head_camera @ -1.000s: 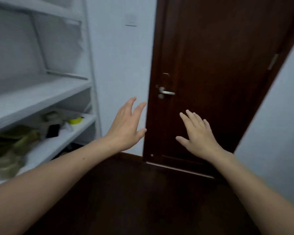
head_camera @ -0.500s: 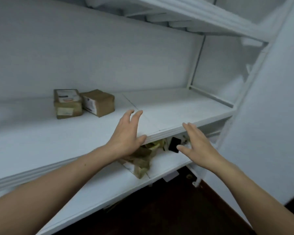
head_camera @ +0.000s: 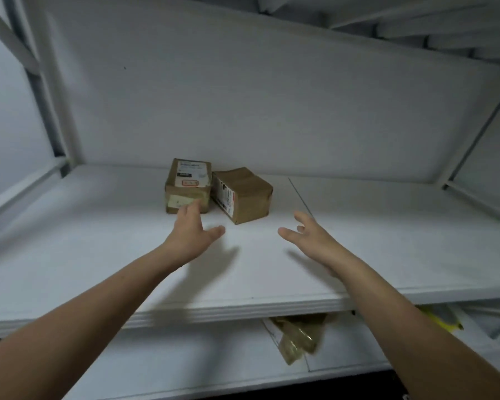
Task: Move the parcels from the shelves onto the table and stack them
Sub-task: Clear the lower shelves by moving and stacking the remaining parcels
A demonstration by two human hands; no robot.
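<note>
Two brown cardboard parcels sit side by side at the back of a white shelf (head_camera: 98, 241). The left parcel (head_camera: 188, 180) carries white labels on top and front. The right parcel (head_camera: 244, 194) is turned at an angle, label on its left face. My left hand (head_camera: 192, 233) reaches over the shelf with straight fingers, its fingertips just in front of the left parcel's lower front. My right hand (head_camera: 308, 236) is held out to the right of the parcels, fingers spread, holding nothing.
Another shelf board hangs above. On the lower shelf (head_camera: 185, 362) lies a crumpled brownish packet (head_camera: 296, 337) and something yellow (head_camera: 442, 323) at the right. White uprights (head_camera: 45, 90) frame the left and right ends.
My view has swung from the door to the shelf and come closer. Both hands have moved forward over the shelf, the left one up to the left parcel.
</note>
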